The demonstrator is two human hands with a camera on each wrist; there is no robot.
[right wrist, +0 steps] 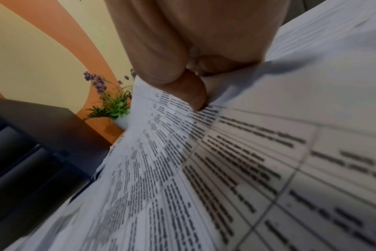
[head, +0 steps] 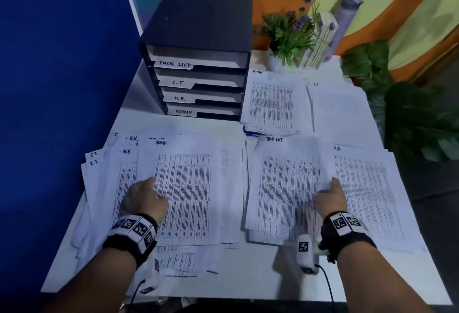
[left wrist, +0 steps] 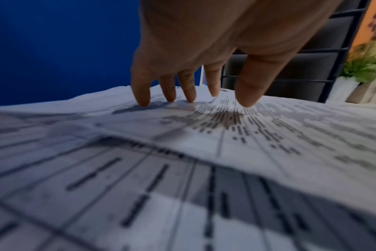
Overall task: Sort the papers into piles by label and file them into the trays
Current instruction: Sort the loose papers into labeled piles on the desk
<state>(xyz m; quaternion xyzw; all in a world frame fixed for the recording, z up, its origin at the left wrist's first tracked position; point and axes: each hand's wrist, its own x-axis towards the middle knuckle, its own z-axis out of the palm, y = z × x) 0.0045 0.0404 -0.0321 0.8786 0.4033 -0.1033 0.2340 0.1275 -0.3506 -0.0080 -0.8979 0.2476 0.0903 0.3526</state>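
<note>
While left hand rests flat-fingered on unsorted ADMIN-topped spread, right hand pinches TASK LIST sheet edge mid-counter, labelled trays, plant, bottle behind.

Potted purple-flowered plant beside grey bottle; blue partition left.

An office — labelled filing trays, printed papers across a desk.

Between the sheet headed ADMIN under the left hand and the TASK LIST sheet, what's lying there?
Head view: more white paper, mostly unprinted, between the ADMIN sheet and the TASK LIST sheet; no bare table shows there.
</note>
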